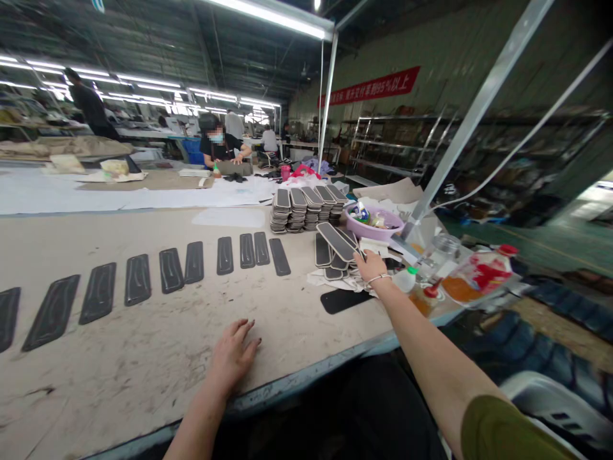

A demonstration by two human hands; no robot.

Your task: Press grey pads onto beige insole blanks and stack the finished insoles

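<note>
My right hand (371, 265) is closed on the near end of a dark oblong panel with a pale rim (336, 241), which lies tilted over a loose pile of similar panels (323, 249). My left hand (234, 354) rests on the table near its front edge, fingers apart and nothing in it. A plain black oblong piece (345, 301) lies flat just below the pile. Across the table runs a row of dark oblong pieces with shiny streaks (138, 280). Behind the pile stand several neat stacks of pale-rimmed panels (297, 209).
A purple basket (375, 225) with small items stands behind the pile. To the right are a clear jar (443, 249), a green-capped bottle (406, 280) and a jug of orange liquid (479, 275). A metal post (472, 121) rises there. A co-worker (223, 144) sits across the table.
</note>
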